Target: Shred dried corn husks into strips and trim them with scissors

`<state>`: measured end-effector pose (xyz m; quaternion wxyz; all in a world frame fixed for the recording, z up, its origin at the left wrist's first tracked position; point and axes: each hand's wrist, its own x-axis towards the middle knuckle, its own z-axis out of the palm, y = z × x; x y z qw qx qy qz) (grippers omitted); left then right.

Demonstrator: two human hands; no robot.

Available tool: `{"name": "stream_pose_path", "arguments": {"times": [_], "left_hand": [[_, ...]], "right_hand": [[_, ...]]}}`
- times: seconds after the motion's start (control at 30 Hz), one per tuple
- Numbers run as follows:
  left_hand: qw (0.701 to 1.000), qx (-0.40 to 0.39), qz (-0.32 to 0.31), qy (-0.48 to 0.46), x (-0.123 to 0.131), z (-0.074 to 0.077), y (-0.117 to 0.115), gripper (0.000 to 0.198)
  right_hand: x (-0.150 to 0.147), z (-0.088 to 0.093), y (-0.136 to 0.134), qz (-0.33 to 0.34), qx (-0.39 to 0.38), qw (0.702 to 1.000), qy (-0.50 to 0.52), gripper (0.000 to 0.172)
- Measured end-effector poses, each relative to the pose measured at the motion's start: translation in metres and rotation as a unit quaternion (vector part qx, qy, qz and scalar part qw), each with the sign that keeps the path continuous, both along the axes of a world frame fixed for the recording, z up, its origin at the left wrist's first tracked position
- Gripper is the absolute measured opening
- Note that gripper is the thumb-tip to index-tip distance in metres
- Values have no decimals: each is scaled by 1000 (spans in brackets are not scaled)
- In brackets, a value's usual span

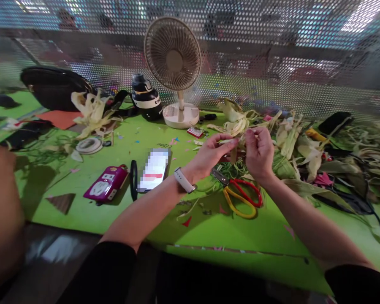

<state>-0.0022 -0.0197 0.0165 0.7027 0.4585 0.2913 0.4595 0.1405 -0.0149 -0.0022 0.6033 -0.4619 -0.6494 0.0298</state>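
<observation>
1 husk strip (234, 142) pinched tight by left hand (209, 155), right hand (260, 154) | scissors (244, 198) laid at 6 o'clock | 1 fan (174, 67) at 11 o'clock

A desk fan (172, 55) stands at the back of the green table (114, 213) — a black bottle (145, 99) beside it. Nearer lie a phone (154, 169), a magenta power strip (106, 183) and scissors (227, 192).

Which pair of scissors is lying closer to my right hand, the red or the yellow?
The red scissors: their handles lie just below the right hand, which pinches a husk with the left hand. The yellow scissors lie nearer you.
</observation>
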Motion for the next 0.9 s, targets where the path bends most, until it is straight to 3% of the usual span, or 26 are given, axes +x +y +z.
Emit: {"name": "stream_pose_path", "arguments": {"times": [0.1,0.2,0.47,0.63,0.73,0.9], "left_hand": [[993,-96,-45,-50,3,-3,0,24],[986,-123,-60,-95,7,-7,1,21],[999,10,18,-44,7,-11,4,17],[997,-47,-13,-58,6,-13,9,43],[996,-52,-31,-65,9,-16,6,41],[996,30,80,-32,13,-19,-2,31]], "right_hand": [[-2,-2,-2,-27,13,999,-33,19],[-2,-2,-3,-27,10,999,-45,21],[-1,-5,2,39,-22,999,24,21],[-7,-4,-4,23,-32,999,22,20],[-9,-5,-5,9,-26,1000,12,18],[-11,-7,-5,31,-27,999,3,15]]}}
